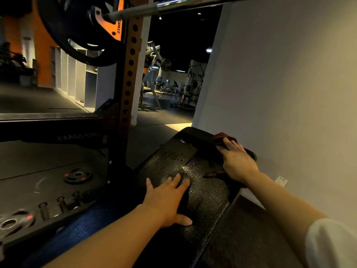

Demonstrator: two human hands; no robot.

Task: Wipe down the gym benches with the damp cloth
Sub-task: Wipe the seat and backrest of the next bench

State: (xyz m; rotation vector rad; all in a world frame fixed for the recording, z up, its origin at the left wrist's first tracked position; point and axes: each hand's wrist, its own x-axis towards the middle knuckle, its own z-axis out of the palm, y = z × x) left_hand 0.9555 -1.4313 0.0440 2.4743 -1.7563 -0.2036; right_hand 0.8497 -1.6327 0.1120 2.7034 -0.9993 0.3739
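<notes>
A black padded gym bench [204, 192] runs from the bottom middle up toward the wall, its surface glistening wet. My left hand [170, 200] rests flat on the middle of the pad, fingers straight and spread. My right hand [237, 161] presses a dark red cloth [222, 137] against the bench's far right edge, fingers laid over it. Part of the cloth shows beyond the fingertips and a dark strip of it peeks out under the palm.
A rack upright [128, 80] with holes stands left of the bench, with a loaded barbell [154, 7] overhead. Weight plates [77, 176] lie on the floor at left. A pale wall [289, 84] is close on the right, with a socket [281, 180] low down.
</notes>
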